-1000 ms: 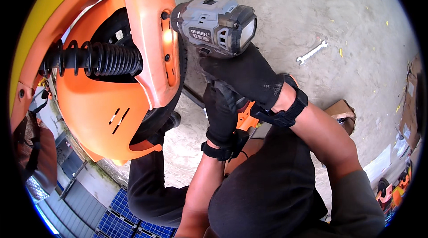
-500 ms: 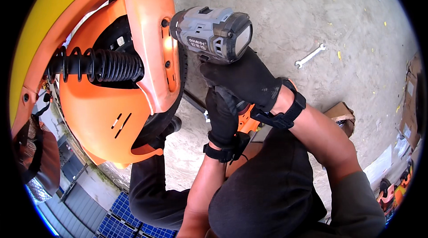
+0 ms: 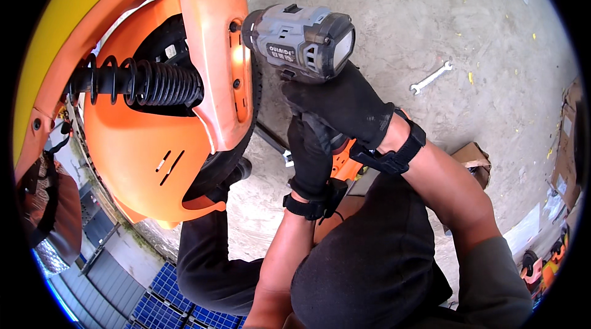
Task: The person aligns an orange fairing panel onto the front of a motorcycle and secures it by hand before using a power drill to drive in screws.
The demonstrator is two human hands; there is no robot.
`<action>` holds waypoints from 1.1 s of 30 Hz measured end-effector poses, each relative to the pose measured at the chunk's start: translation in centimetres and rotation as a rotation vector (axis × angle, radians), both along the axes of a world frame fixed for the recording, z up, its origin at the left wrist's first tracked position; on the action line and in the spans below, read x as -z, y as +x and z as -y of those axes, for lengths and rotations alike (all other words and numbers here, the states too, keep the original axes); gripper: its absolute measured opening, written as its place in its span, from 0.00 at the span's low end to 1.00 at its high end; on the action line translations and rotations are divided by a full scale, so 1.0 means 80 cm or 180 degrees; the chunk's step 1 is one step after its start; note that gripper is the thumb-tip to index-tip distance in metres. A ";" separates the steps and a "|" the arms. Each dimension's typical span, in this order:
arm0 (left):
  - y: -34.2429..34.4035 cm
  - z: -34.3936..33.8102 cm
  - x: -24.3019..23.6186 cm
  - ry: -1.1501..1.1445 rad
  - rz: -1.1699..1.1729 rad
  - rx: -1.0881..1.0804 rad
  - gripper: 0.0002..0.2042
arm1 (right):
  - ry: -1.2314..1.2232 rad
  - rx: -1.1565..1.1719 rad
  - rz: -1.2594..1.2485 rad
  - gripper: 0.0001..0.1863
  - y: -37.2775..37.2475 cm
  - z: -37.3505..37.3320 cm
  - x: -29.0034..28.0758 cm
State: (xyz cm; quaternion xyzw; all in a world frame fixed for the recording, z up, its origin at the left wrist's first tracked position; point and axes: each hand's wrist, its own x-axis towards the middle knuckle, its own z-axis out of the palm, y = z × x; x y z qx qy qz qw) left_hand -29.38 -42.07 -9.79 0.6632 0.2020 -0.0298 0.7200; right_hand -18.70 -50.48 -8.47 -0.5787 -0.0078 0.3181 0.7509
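Note:
My right hand (image 3: pixel 348 107), in a black glove, is wrapped round the handle of a grey and black cordless impact driver (image 3: pixel 294 44). My gloved left hand (image 3: pixel 309 155) is closed just below it, round the lower part of the same tool; its fingertips are partly hidden. The driver's nose meets a dark bolt (image 3: pixel 234 26) at the top of a slotted recess in an orange plastic guard (image 3: pixel 212 5). Light from the tool falls on that recess. Lower down in it sits a second bolt (image 3: pixel 236 84).
An orange mudguard (image 3: pixel 132 150) and a black coil-spring shock absorber (image 3: pixel 163 85) stand beside the guard, with a yellow body panel (image 3: pixel 49 39) at far left. On the concrete floor lie an open-ended wrench (image 3: pixel 431 78) and a cardboard box (image 3: pixel 473 162). Blue crates (image 3: pixel 166 292) are at lower left.
The guard, driver and both hands appear shifted slightly to the right in the picture. The driver stays at the same upper bolt, and both hands keep their hold.

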 end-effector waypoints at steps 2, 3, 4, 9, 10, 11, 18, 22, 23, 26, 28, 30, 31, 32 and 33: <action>-0.001 -0.004 0.003 0.0293 0.0088 0.0132 0.21 | -0.0142 0.0019 0.0138 0.16 0.001 0.000 -0.003; -0.002 -0.006 0.004 0.0461 0.0123 0.0197 0.20 | -0.0132 0.0063 0.0166 0.16 0.000 -0.001 -0.002; -0.003 -0.007 0.005 0.0673 0.0147 0.0266 0.20 | -0.0122 0.0107 0.0194 0.16 -0.001 -0.002 0.000; -0.006 -0.004 0.014 -0.0162 0.0056 -0.0131 0.19 | -0.0006 0.0098 0.0162 0.16 0.001 0.000 0.002; -0.006 -0.004 0.022 -0.0164 0.0153 -0.0162 0.20 | 0.0004 0.0102 0.0166 0.16 0.001 -0.001 0.001; -0.008 -0.005 0.023 -0.0021 0.0174 -0.0122 0.20 | 0.0016 0.0105 0.0170 0.16 0.001 -0.002 -0.001; -0.008 -0.007 0.016 0.0115 0.0017 -0.0027 0.19 | -0.0022 0.0159 0.0221 0.16 0.001 -0.002 0.002; -0.006 -0.004 0.022 -0.0165 0.0061 -0.0153 0.20 | 0.0006 -0.0036 0.0090 0.19 0.004 0.000 0.004; -0.007 -0.005 0.023 -0.0023 0.0094 -0.0082 0.19 | -0.0013 -0.0150 0.0039 0.20 0.006 0.000 0.003; -0.010 -0.008 0.021 0.0525 0.0127 0.0194 0.20 | -0.0028 -0.0146 0.0011 0.20 0.008 0.003 -0.001; -0.014 -0.008 0.025 0.0700 0.0113 0.0157 0.21 | -0.0112 -0.0030 0.0237 0.17 0.006 0.002 0.000; -0.014 -0.008 0.026 0.0608 0.0054 0.0074 0.22 | -0.0159 0.0031 0.0376 0.15 0.005 0.001 0.004; -0.012 -0.009 0.026 0.0490 0.0008 0.0067 0.23 | -0.0164 0.0034 0.0403 0.15 0.005 0.000 0.006; -0.011 -0.009 0.026 0.0371 -0.0038 0.0060 0.23 | -0.0169 0.0038 0.0429 0.15 0.005 0.000 0.008; -0.011 -0.009 0.026 0.0254 -0.0008 0.0007 0.23 | -0.0146 0.0018 0.0386 0.15 0.006 0.000 0.007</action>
